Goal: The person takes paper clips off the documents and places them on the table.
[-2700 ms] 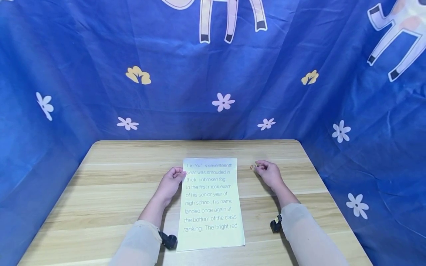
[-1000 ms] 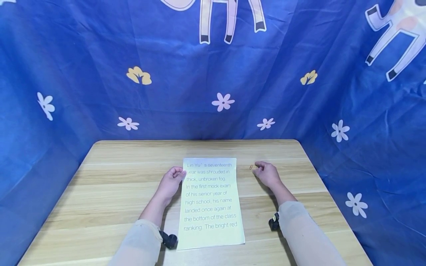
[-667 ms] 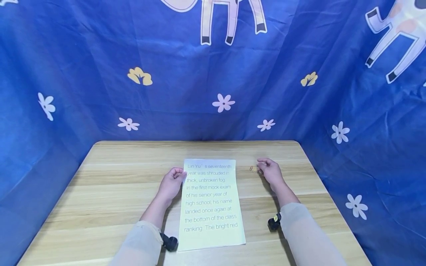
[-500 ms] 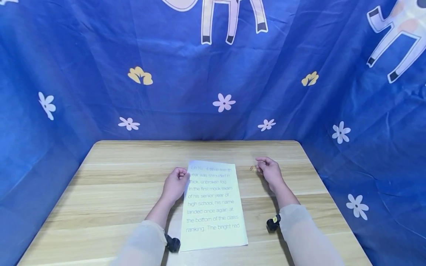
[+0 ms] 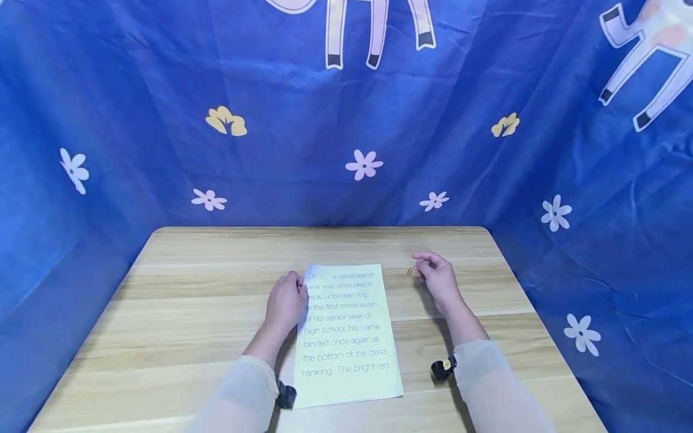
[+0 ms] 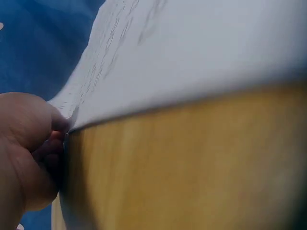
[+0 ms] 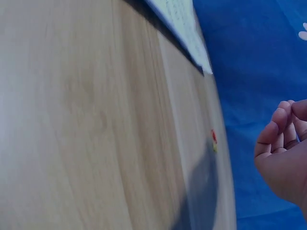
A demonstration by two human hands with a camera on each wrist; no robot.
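My left hand [image 5: 285, 300] pinches the upper left edge of a printed sheet of paper [image 5: 346, 337]. In the left wrist view, thumb and fingers grip the paper [image 6: 158, 57], which curves up near them with wood showing under its edge. My right hand [image 5: 440, 279] hovers over the right part of the table, its fingers bent in toward the thumb. I cannot tell whether something small sits between those fingertips. Beside them lies an orange paper clip [image 5: 409, 272]; in the right wrist view, a small red piece [image 7: 214, 136] and a yellow piece [image 7: 215, 147] lie on the wood.
A light wooden table [image 5: 206, 288] with rounded far corners carries everything. A blue curtain [image 5: 292, 138] printed with flowers and animals hangs behind it and along both sides. A dark camera is strapped at each wrist by the pale sleeves [image 5: 495, 379].
My left hand has shifted right and turned, taking the paper slightly right and bending its upper left part. My right hand has risen away from the small clips.
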